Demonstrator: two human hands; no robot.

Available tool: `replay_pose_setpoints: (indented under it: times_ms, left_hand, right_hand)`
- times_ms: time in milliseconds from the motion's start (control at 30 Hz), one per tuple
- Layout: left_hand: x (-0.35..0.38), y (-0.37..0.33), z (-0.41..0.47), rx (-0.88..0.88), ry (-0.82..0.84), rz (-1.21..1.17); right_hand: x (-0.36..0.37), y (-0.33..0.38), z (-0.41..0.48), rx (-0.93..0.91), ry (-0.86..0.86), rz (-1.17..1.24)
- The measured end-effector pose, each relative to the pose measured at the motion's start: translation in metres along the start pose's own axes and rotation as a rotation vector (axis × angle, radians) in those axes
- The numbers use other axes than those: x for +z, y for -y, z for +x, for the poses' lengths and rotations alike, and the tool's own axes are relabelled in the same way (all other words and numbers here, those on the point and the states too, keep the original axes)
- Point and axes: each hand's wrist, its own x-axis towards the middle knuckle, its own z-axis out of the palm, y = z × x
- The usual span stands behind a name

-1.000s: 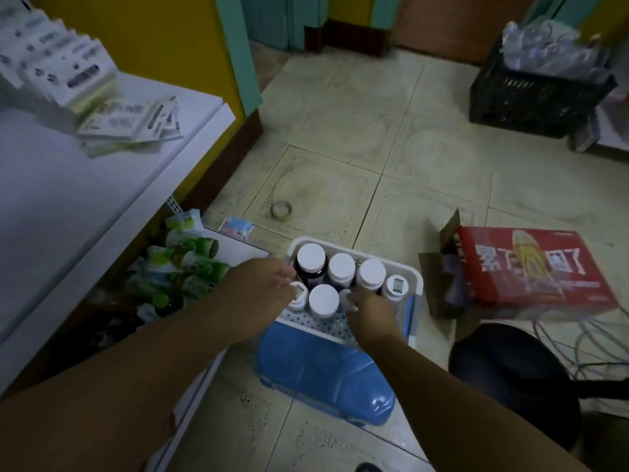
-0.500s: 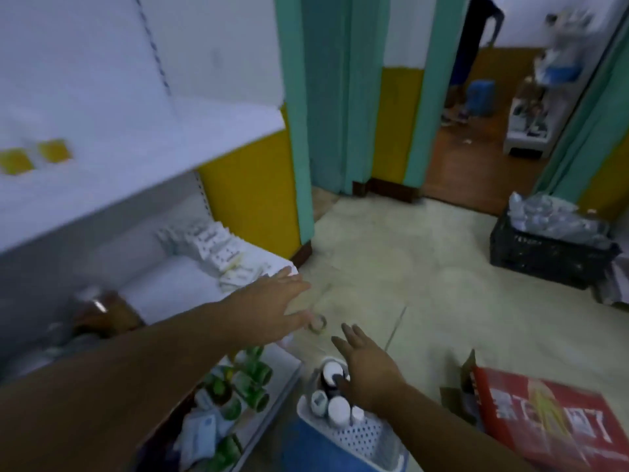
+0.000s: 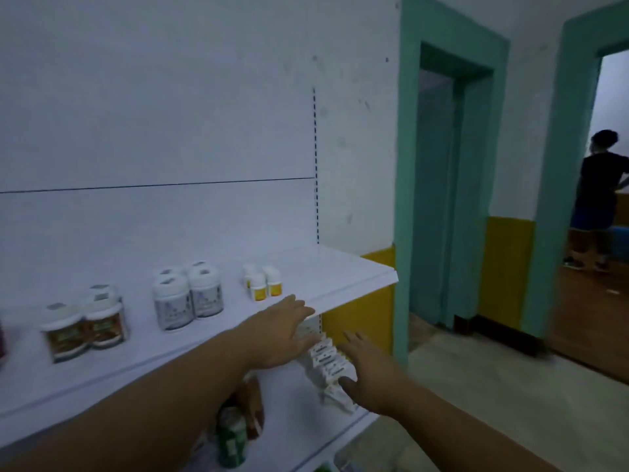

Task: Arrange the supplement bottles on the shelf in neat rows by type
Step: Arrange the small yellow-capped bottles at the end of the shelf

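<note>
On the white upper shelf [image 3: 343, 277] stand three groups of bottles: small white bottles with yellow labels [image 3: 262, 282], larger white bottles with grey labels [image 3: 187, 298], and white-capped jars with brown-green labels [image 3: 85, 327] at the left. My left hand [image 3: 282, 332] is open, palm down, at the shelf's front edge just below the yellow-labelled bottles, holding nothing. My right hand [image 3: 369, 369] is open with fingers spread, lower and to the right, over a row of white boxes [image 3: 328, 361] on the shelf below.
Green bottles [image 3: 233, 437] sit on a lower shelf under my left arm. To the right is a teal door frame [image 3: 405, 199] and tiled floor [image 3: 493, 396]. A person [image 3: 595, 199] stands in the far doorway at the right.
My view has risen from the basket of bottles on the floor to the upper shelf. Both hands left the basket empty and lifted toward the shelf's front edge.
</note>
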Motion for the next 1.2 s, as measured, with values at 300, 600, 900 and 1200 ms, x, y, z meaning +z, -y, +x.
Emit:
replay_pose_setpoints:
  times_ms: [300, 600, 900, 1200]
  left_hand:
    - [-0.009, 0.070, -0.004, -0.046, -0.079, -0.088]
    - [0.018, 0.105, 0.014, 0.087, -0.120, -0.188]
    - [0.017, 0.113, 0.017, 0.130, -0.262, -0.264]
    - [0.020, 0.118, 0.022, 0.110, -0.232, -0.249]
  right_hand:
    - [-0.023, 0.031, 0.072, -0.017, -0.076, -0.020]
    - [-0.054, 0.092, 0.173, -0.011, -0.278, 0.139]
    - [-0.047, 0.127, 0.269, 0.054, 0.000, -0.037]
    - [-0.043, 0.139, 0.284, 0.013, -0.106, -0.084]
